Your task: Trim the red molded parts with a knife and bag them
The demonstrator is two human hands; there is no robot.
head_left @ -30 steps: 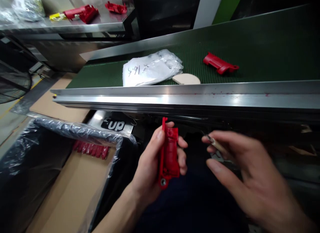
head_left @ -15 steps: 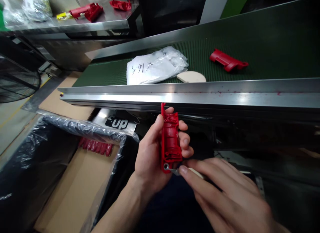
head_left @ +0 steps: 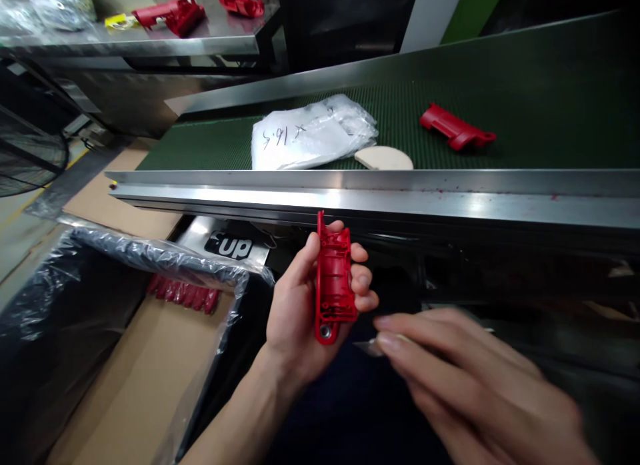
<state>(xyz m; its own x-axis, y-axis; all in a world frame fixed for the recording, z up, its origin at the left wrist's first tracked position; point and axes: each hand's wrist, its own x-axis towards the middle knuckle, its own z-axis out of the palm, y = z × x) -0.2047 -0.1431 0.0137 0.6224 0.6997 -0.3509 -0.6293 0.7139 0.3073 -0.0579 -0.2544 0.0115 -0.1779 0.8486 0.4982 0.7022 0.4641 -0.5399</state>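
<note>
My left hand (head_left: pixel 295 305) is closed around a red plastic housing part (head_left: pixel 336 272), its hollow, ribbed inside turned up towards me. At the part's lower end is a round eyelet with a metal ring (head_left: pixel 325 331) in it. My right hand (head_left: pixel 465 378), slightly blurred, pinches a small knife (head_left: pixel 369 347) between thumb and fingers. Its pointed blade aims left at the eyelet end, with a gap between them. The knife's handle is mostly hidden by my fingers.
Ahead runs a green conveyor belt (head_left: pixel 215 142) with a metal edge, bearing a marked plastic bag (head_left: pixel 305 137), a cream-coloured flat piece (head_left: pixel 385 158) and another red housing part (head_left: pixel 456 127). At lower left, a lined box (head_left: pixel 125 378) contains several red parts (head_left: pixel 185 294). A fan (head_left: pixel 30 132) stands far left.
My right hand has drawn the knife away from the part's eyelet, to the right and slightly down. My left hand still holds the red part, now a little further left in view.
</note>
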